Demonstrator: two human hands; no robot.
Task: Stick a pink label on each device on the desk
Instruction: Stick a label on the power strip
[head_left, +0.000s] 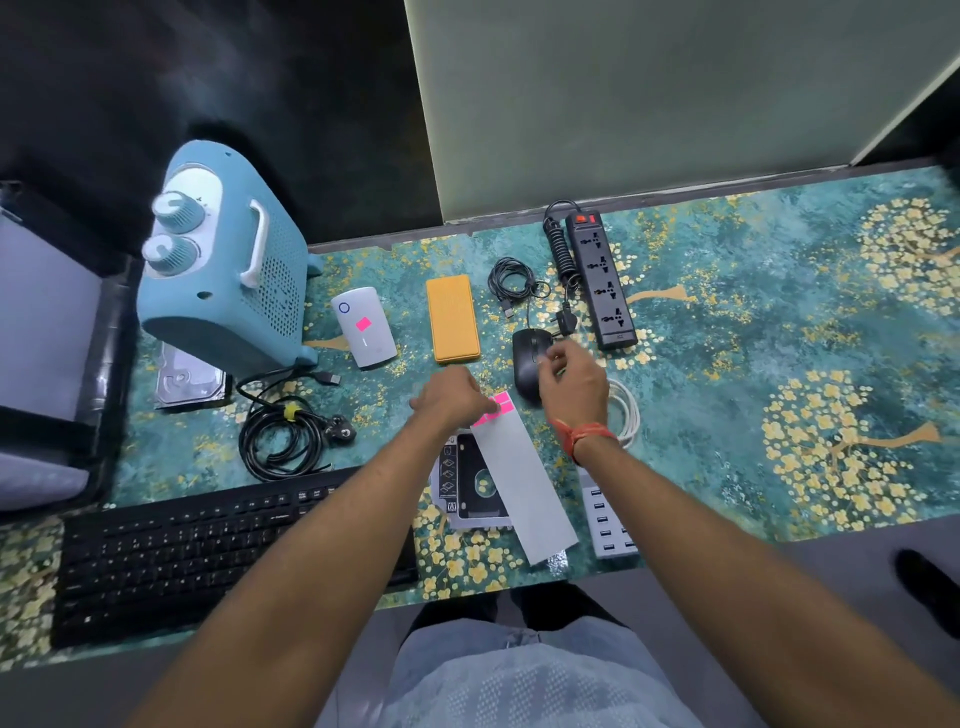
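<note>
At the desk's middle, your left hand (451, 396) pinches the label sheet (522, 480) at its pink end, steadying it so labels peel off. Your right hand (574, 384) hovers curled over the black mouse (527, 364), fingertips together; whether they hold a label, I cannot tell. The white device (363, 327) already wears one.

glossy black plastic mouse (527, 364), matt yellow power bank (453, 318), smooth grey backing paper (524, 483).
</note>
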